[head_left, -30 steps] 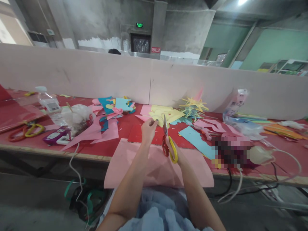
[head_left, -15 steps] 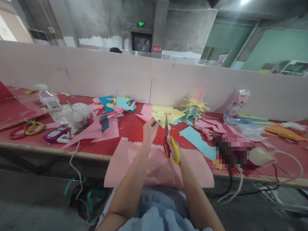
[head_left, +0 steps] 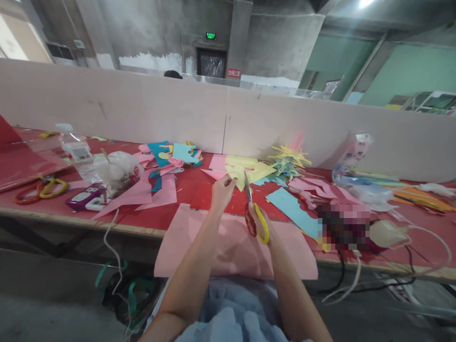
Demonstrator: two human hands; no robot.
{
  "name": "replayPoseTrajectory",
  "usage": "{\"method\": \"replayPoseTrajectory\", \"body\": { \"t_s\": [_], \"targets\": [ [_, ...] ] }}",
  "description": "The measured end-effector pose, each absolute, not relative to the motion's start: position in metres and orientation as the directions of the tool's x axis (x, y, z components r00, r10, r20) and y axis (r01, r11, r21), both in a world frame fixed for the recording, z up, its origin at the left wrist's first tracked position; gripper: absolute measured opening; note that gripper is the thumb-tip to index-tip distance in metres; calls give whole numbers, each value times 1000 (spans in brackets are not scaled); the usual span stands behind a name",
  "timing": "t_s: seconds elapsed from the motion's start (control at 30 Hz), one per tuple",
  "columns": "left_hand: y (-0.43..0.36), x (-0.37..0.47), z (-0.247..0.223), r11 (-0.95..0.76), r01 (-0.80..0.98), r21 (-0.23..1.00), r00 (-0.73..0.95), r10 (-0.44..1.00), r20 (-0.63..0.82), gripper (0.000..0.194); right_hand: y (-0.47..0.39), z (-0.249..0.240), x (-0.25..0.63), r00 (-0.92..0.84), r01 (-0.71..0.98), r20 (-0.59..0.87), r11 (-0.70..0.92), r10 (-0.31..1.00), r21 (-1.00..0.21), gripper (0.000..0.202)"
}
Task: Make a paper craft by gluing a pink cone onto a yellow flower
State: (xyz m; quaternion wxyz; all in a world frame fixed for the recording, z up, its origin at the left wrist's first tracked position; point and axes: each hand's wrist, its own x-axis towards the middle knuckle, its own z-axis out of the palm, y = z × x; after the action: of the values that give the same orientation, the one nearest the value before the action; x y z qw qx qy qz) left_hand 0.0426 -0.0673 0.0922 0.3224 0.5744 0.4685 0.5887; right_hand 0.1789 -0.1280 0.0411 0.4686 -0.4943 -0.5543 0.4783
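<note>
A small piece of pale yellow paper (head_left: 238, 179) is pinched in the fingers of my left hand (head_left: 223, 191), above the red board (head_left: 203, 197). My right hand (head_left: 263, 223) grips a pair of scissors (head_left: 248, 194) with one red and one yellow handle loop. The blades point away from me, their tips close to the right edge of the yellow paper. Whether they touch it I cannot tell. Behind lie more yellow sheets (head_left: 263, 172). A large pink sheet (head_left: 185, 247) hangs over the table edge under my forearms.
Pink and blue paper scraps (head_left: 160, 187) lie left, beside a plastic bottle (head_left: 73, 145), a purple device (head_left: 83, 198) and other scissors (head_left: 52, 187). Light blue paper (head_left: 290, 209), plastic packaging (head_left: 370, 185) and cables (head_left: 345, 285) are at right. A pale partition (head_left: 160, 111) stands behind the table.
The scissors have tilted slightly, with their handles a little further right and lower. My left hand stays almost in place, still holding the yellow paper.
</note>
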Motion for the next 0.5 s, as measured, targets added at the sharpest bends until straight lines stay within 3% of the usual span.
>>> {"method": "replayPoseTrajectory", "body": {
  "t_s": [0.5],
  "targets": [
    [-63,37,92,-351,180,919,-115,920,374,21,-130,39,181,-115,61,68,75,991,-995,45]
  ]
}}
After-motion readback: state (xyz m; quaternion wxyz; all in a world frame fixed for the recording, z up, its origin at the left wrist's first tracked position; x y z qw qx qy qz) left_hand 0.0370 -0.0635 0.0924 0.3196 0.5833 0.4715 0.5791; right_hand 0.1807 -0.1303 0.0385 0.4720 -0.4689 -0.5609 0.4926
